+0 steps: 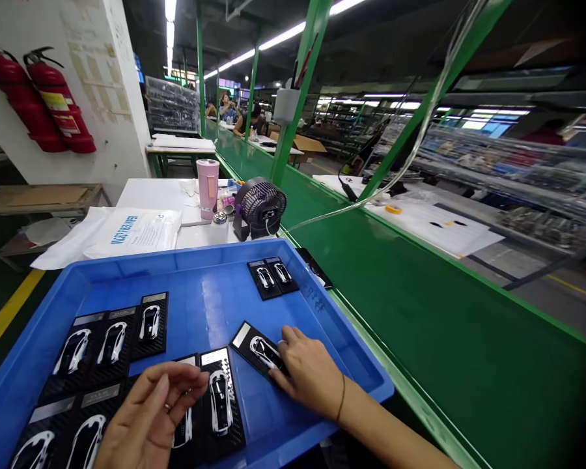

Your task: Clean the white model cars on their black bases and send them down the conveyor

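A blue plastic tray [185,273] holds several black rectangular cards, each carrying a white-and-black model car. My right hand [310,374] rests its fingertips on a tilted card [258,350], pressing at the car's rear end. My left hand [149,417] hangs with curled fingers over the near part of the tray, holding nothing. Next to its fingertips lies a card with a car [221,404], and the hand hides part of another card beneath it. Farther left, a row of cards [112,342] lies side by side. A pair of cards [272,277] sits near the tray's far rim.
A green conveyor belt [395,286] runs along the tray's right side. Beyond the tray stand a small black fan [260,208], a pink tumbler [208,187] and a white printed bag [131,233]. Fire extinguishers [58,104] hang on the wall, and people [228,109] sit far down the line.
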Demonstrator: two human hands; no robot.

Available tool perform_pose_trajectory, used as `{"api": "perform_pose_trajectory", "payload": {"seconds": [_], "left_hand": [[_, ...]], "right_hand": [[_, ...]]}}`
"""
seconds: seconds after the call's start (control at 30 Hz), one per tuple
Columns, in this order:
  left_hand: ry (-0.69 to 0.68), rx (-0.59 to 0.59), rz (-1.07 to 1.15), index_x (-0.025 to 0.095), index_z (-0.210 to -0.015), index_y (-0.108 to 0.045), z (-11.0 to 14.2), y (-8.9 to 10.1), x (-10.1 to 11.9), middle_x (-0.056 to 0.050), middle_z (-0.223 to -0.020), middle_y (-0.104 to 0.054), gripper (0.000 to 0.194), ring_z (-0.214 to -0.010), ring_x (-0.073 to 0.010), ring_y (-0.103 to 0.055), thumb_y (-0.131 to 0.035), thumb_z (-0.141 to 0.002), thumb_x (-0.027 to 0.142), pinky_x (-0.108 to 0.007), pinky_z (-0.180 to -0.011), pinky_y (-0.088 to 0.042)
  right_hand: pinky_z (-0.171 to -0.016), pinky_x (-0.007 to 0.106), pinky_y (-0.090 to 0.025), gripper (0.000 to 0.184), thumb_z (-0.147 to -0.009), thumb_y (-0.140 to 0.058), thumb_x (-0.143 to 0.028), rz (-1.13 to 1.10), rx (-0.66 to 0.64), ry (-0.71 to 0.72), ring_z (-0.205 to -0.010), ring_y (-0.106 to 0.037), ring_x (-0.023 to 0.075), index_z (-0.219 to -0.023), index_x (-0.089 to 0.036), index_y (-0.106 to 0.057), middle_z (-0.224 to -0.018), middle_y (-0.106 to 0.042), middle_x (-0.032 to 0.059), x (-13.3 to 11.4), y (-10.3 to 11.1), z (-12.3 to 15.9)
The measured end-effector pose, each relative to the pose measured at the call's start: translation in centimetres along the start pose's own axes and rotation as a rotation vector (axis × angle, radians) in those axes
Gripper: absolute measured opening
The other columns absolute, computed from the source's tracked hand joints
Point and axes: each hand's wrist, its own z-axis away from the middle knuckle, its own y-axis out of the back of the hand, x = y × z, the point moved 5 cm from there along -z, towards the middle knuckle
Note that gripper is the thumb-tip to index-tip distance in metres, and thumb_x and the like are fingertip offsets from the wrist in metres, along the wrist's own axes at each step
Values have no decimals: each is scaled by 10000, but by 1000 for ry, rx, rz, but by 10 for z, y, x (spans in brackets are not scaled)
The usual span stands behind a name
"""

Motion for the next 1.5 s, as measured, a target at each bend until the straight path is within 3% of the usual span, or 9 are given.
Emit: {"api": "perform_pose_trajectory", "payload": {"seconds": [0.23, 0.4, 0.57, 0.7, 0.83, 0.93, 1.17, 1.33, 1.5], "left_hand": [[68, 0, 46, 222, -932, -669, 2, -29, -39, -63, -1118, -600, 300, -1149, -242, -474, -695, -660, 346, -314, -980, -412], [185, 12, 292, 409, -1150, -534, -2, -44, -71, 29, -1324, -453, 503, -1256, -194, -352, -664, -666, 454, -308, -1003, -371], [154, 132, 439, 296, -1274, -445, 0, -66, -65, -50, -1181, -580, 551, -1162, -224, -469, -579, -755, 423, -310, -941, -435], [190, 239, 407, 240, -1287, -428, 4, -67, -50, -99, -1134, -603, 526, -1054, -244, -552, -480, -805, 446, -298, -786, -514], [313, 104, 322, 232, -1272, -450, 3, -69, -49, -129, -1107, -612, 677, -991, -325, -574, -539, -703, 587, -418, -792, -505], [322, 103, 318, 243, -1218, -514, 4, -69, -55, -98, -1113, -614, 602, -1037, -318, -552, -557, -707, 557, -437, -864, -475], [250, 283, 305, 324, -1201, -520, 10, -64, -64, -23, -1113, -621, 498, -1092, -258, -525, -611, -719, 407, -359, -913, -457], [252, 135, 361, 298, -1208, -519, 10, -73, -60, -48, -1158, -595, 539, -1083, -282, -527, -653, -693, 383, -379, -900, -466], [278, 256, 322, 279, -1215, -512, 12, -70, -59, -51, -1092, -628, 522, -1080, -269, -531, -636, -715, 365, -379, -895, -470]], "right_hand": [[-642, 163, -343, 307, -814, -484, -391, -224, 45, -8, -695, -463, 50, -722, -110, -565, -808, -498, 29, 14, 22, 3], [-678, 166, -367, 276, -823, -469, -384, -385, 170, 84, -754, -461, 64, -764, -127, -550, -837, -494, 33, -13, 41, 18], [-629, 190, -392, 295, -741, -586, -412, -361, 374, 208, -858, -502, 134, -943, -198, -575, -944, -513, 46, -42, 42, 30], [-650, 199, -450, 455, -668, -655, -492, -442, 406, 276, -817, -524, 114, -1029, -230, -562, -943, -514, 38, -30, 49, 33], [-725, 156, -464, 235, -802, -537, -166, -659, 572, 351, -858, -517, 64, -1029, -226, -553, -964, -500, 39, -9, 72, 41], [-688, 130, -463, 336, -782, -485, -16, -770, 696, 435, -819, -520, 45, -1052, -211, -530, -919, -518, 38, -13, 84, 51], [-630, 136, -427, 294, -812, -516, -157, -490, 583, 494, -726, -496, 48, -1089, -239, -571, -821, -523, 39, -35, 76, 47], [-633, 126, -421, 315, -841, -464, -167, -473, 532, 491, -735, -479, 47, -1134, -235, -555, -826, -504, 46, -29, 72, 47], [-677, 141, -432, 348, -816, -480, -121, -467, 559, 503, -756, -476, 49, -1142, -222, -546, -859, -506, 47, -29, 69, 47]]}}
